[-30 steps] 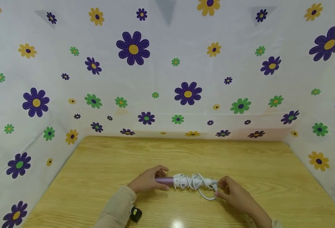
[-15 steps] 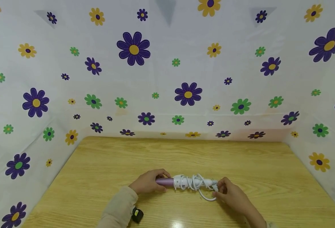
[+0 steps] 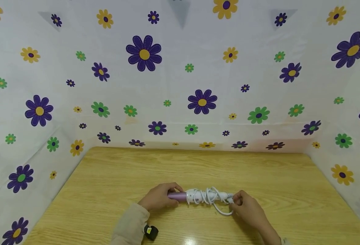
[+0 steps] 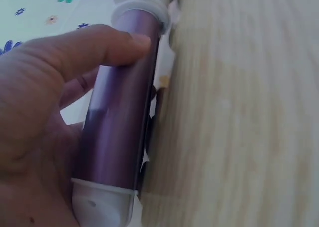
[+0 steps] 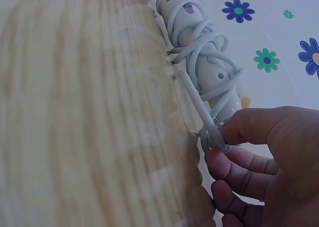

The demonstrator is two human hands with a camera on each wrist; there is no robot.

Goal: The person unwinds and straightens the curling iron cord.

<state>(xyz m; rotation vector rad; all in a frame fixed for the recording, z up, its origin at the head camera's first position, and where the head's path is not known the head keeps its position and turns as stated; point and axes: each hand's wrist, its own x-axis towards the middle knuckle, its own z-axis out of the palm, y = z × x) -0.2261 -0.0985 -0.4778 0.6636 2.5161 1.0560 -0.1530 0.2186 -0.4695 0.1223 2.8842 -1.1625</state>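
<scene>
A curling iron lies across the wooden table (image 3: 198, 166), its purple barrel (image 3: 177, 196) to the left and its white handle (image 3: 198, 196) to the right. A white cord (image 3: 210, 197) is wound in loops round the handle (image 5: 199, 53). My left hand (image 3: 158, 197) grips the purple barrel (image 4: 119, 112), thumb across it. My right hand (image 3: 244, 206) pinches the cord (image 5: 212, 132) at the handle's right end between thumb and forefinger. A loose loop of cord (image 3: 224, 211) hangs toward the near side.
White flower-patterned sheets (image 3: 180, 85) wall in the table at the back and both sides. A black wrist-worn device (image 3: 150, 233) sits on my left sleeve (image 3: 130, 224).
Both hands have stayed on the curling iron; the right hand has shifted slightly along the cord end. The left arm has edged a little to the right.
</scene>
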